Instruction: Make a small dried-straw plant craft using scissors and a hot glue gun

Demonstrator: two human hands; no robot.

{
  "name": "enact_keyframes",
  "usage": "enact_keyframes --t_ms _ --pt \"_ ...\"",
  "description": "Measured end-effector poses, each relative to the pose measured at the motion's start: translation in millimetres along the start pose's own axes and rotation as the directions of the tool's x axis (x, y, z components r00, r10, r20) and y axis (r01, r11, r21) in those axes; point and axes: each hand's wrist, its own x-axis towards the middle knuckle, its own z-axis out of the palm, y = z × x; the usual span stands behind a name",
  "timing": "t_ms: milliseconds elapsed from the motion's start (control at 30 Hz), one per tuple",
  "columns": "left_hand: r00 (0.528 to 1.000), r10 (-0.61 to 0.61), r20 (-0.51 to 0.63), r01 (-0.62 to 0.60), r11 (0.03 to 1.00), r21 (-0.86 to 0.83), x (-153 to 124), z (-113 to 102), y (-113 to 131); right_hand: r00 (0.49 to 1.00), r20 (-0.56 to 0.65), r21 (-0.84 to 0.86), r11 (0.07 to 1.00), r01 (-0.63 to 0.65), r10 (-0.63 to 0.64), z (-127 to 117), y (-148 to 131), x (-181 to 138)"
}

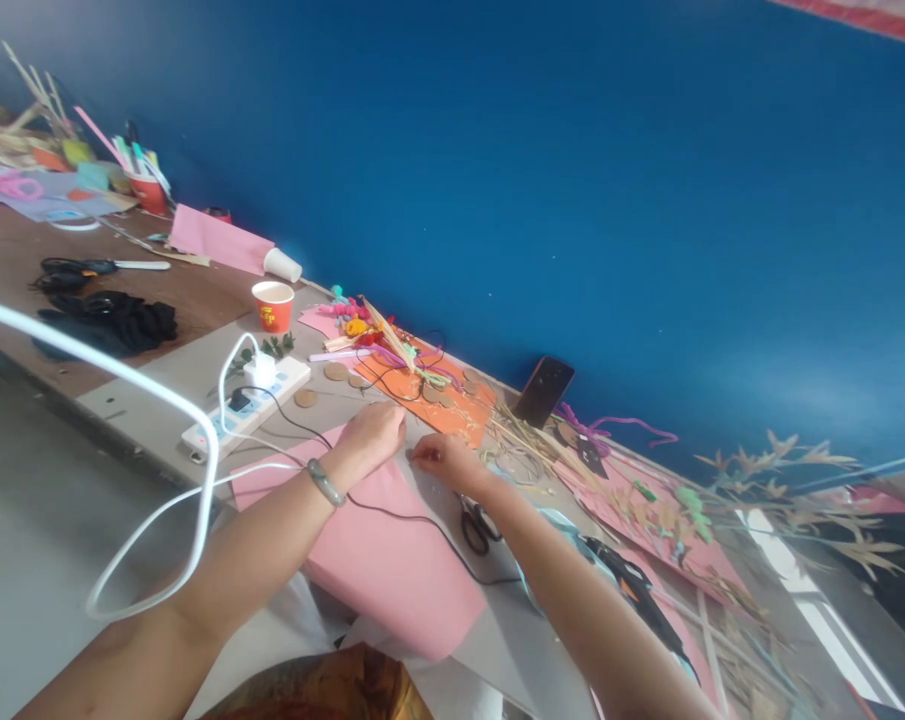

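Observation:
Over the near edge of the orange sheet, my left hand is closed, its fingertips turned away from view. My right hand is curled in a pinch a short gap to the right. Whatever either hand holds, if anything, is too small or hidden to make out. A pink paper sheet lies below my wrists, hanging over the table's front edge, with a black cord across it. Black-handled scissors lie beside my right forearm.
A white power strip with a plugged-in charger sits left, its white cable looping near my left arm. Behind it stands a red paper cup. A phone leans on the blue wall. Dried stems and a black glue gun lie right.

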Motion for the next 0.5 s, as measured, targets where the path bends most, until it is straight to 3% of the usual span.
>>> enact_keyframes --t_ms 233,367,433,500 --pt "1.000 -0.004 0.001 0.004 1.000 -0.003 0 -2 1 0.994 -0.105 -0.243 0.969 -0.051 0.026 2 -17 -9" --pt "0.999 -0.026 0.029 0.026 1.000 0.016 0 -6 4 0.972 -0.225 -0.205 0.971 -0.122 0.075 -26 -2 -32" --pt "0.998 -0.049 0.043 0.047 0.998 0.029 0 -8 6 0.918 -0.356 -0.019 0.981 -0.192 0.173 -50 17 -58" --pt "0.997 -0.049 0.052 0.048 0.998 0.031 0 -10 8 0.834 -0.468 0.080 0.954 -0.291 0.293 -78 42 -92"
